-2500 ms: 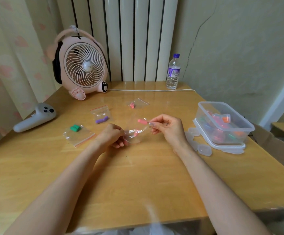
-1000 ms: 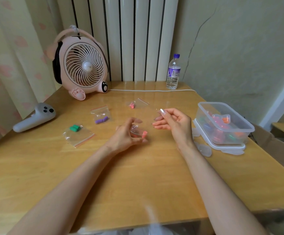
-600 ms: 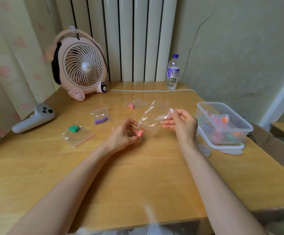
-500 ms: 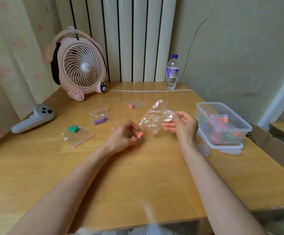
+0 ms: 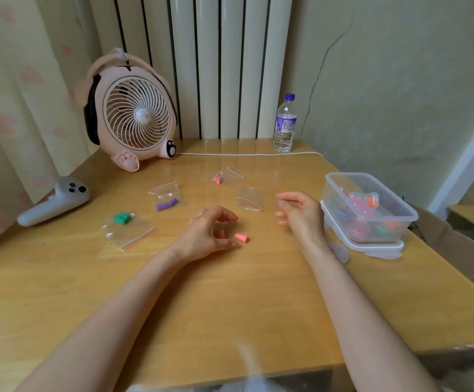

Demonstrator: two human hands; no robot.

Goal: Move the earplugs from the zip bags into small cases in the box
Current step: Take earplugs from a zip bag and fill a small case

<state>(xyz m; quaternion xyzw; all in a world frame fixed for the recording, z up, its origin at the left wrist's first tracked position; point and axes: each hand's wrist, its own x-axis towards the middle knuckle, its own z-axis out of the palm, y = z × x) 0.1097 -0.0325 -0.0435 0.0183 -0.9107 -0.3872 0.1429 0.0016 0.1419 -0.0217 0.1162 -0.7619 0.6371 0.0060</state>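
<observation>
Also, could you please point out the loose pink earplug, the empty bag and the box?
Earplug (image 5: pixel 242 238): head view, middle of its pink body, lying on the table.
Empty bag (image 5: pixel 249 198): head view, centre of the clear plastic.
Box (image 5: pixel 333 190): head view, its clear left wall.

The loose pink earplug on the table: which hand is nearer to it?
Left. The left hand lies just beside the pink earplug, on its left; the right hand is farther off, by the plastic box.
</observation>
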